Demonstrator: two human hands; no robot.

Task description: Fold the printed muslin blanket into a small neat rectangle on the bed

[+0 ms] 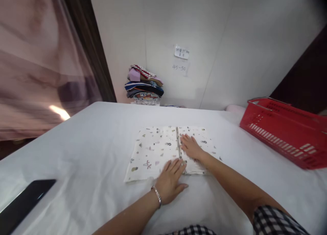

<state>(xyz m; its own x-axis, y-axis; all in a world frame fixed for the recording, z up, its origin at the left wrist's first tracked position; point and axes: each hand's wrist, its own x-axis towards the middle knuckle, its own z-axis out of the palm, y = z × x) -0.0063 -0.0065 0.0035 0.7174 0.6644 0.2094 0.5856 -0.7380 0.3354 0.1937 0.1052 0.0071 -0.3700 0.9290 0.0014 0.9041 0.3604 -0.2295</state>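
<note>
A white patterned cloth (153, 149) lies flat on the white table (102, 126), folded so that two edges meet along a middle seam. My left hand (170, 181) rests flat on the near edge of the cloth beside the seam, fingers stretched out; a silver bracelet sits on its wrist. My right hand (191, 147) lies flat on the right half of the cloth, fingers spread and pointing towards the seam. Neither hand grips anything.
A red plastic basket (283, 129) stands at the right. A stack of folded cloths (143, 85) sits on a clear container at the back against the wall. A dark phone (24, 202) lies at the near left. A pink curtain hangs at the left.
</note>
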